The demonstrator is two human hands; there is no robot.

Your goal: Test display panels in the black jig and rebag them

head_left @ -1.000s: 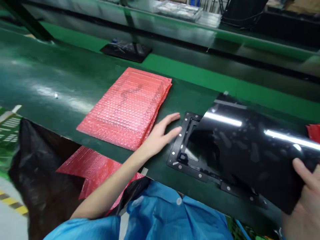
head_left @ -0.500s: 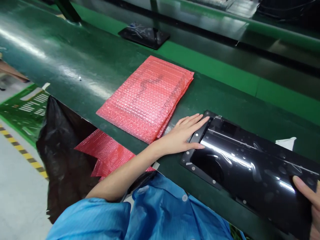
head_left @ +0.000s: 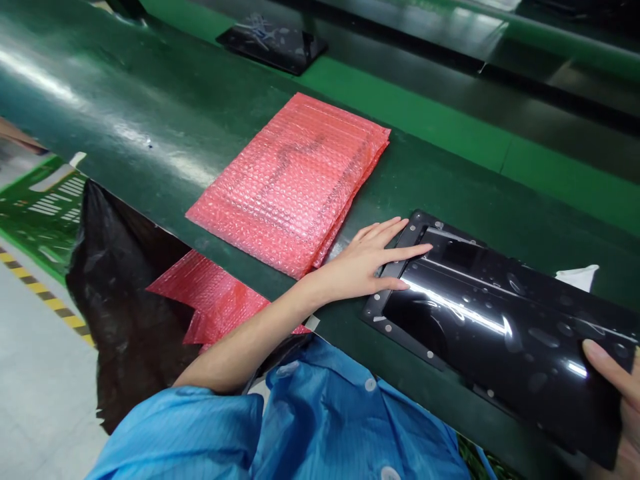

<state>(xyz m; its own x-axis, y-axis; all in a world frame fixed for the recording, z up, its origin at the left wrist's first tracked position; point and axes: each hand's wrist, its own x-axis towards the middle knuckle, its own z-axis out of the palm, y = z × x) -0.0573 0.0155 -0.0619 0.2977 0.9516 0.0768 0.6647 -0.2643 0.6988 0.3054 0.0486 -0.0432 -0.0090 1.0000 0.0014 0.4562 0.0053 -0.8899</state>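
A glossy black panel [head_left: 480,320] with a dark border and small pale dots along its edges lies on the green worktop. Clear film with bubbles seems to cover its face. My left hand [head_left: 370,260] rests on the panel's left end, fingers spread, index finger and thumb reaching onto the glossy part. At the right edge of the view my right hand [head_left: 620,393] holds the panel's right end, thumb on top; its other fingers are mostly hidden or cut off. Left of the panel lies a stack of pink bubble-wrap bags [head_left: 295,180].
More pink bubble wrap [head_left: 210,300] sticks out of a black plastic bag [head_left: 125,320] hanging at the near edge. Another dark panel [head_left: 275,47] with pale strips on it lies at the back. A white scrap [head_left: 579,276] sits behind the panel. A green crate [head_left: 40,207] stands lower left.
My left index finger has stretched out onto the panel's glossy face, away from the other fingers. The view has shifted slightly; my right hand keeps its place on the panel.
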